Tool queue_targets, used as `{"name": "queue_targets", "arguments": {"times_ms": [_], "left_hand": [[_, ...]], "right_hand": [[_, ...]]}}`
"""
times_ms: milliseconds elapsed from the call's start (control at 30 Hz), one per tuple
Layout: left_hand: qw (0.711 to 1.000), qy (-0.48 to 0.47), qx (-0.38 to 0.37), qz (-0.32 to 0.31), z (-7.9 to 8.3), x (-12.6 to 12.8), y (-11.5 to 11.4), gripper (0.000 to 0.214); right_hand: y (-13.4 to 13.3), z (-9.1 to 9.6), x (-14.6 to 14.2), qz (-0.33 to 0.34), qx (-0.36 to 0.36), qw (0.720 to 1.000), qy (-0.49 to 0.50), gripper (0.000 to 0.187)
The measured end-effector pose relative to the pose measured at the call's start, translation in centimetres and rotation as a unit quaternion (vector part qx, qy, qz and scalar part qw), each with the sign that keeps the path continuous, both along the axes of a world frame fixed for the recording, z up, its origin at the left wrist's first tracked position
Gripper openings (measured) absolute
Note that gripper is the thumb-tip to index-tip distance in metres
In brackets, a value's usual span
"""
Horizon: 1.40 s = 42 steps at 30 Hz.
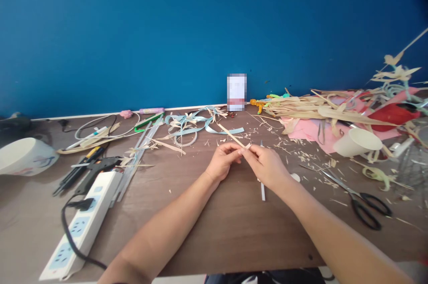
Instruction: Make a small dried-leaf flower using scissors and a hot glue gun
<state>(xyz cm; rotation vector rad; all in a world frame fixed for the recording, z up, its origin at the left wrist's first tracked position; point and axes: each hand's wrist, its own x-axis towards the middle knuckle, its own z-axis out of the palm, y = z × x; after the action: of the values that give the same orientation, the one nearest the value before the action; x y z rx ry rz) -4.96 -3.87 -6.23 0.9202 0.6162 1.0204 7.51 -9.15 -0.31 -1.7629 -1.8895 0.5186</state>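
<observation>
A narrow, pale, dried leaf strip (231,134) points up and to the left from between my hands, above the middle of the table. My left hand (222,162) is closed around its lower part, with the thumb pressed to the fingers. At the strip's near end, my right hand (267,166) pinches with thumb and fingertips, close against the left. Partly hidden under my right hand lies a thin white-handled tool (262,192), and a small white disc (295,178) shows beside the wrist.
Black-handled scissors (355,195) lie at right among scraps, near a tipped paper cup (356,143) and heaped dried leaves (301,108). At left are a white bowl (28,159), a glue gun (96,169) and a corded power strip (78,230). Blue ribbon (190,121) lies behind my hands.
</observation>
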Motion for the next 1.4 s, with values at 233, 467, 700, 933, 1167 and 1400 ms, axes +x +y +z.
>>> {"name": "queue_targets", "arguments": {"times_ms": [233, 467, 700, 933, 1167, 1400], "left_hand": [[0.999, 0.024, 0.040, -0.025, -0.1, -0.1, -0.2, 0.016], [0.999, 0.025, 0.047, -0.008, 0.0, 0.0, -0.2, 0.014], [0.995, 0.038, 0.089, -0.033, 0.4, -0.1, -0.5, 0.017], [0.994, 0.043, 0.099, -0.032, 0.2, 0.2, -0.6, 0.018], [0.993, 0.050, 0.099, -0.039, 0.2, 0.4, -0.3, 0.016], [0.999, 0.039, 0.026, 0.008, 0.4, 0.2, 0.0, 0.018]], "right_hand": [[0.5, -0.3, 0.6, -0.005, -0.014, 1.000, -0.006, 0.037], [0.2, -0.1, 0.4, -0.001, -0.043, 0.998, 0.047, 0.030], [0.5, -0.5, 0.6, -0.017, -0.215, 0.917, 0.335, 0.036], [0.5, -0.4, 1.3, -0.009, -0.350, 0.803, 0.482, 0.036], [0.9, -0.9, 1.8, -0.002, -0.417, 0.711, 0.566, 0.034], [1.6, 2.6, 4.8, -0.077, -0.166, 0.715, 0.675, 0.025]]}}
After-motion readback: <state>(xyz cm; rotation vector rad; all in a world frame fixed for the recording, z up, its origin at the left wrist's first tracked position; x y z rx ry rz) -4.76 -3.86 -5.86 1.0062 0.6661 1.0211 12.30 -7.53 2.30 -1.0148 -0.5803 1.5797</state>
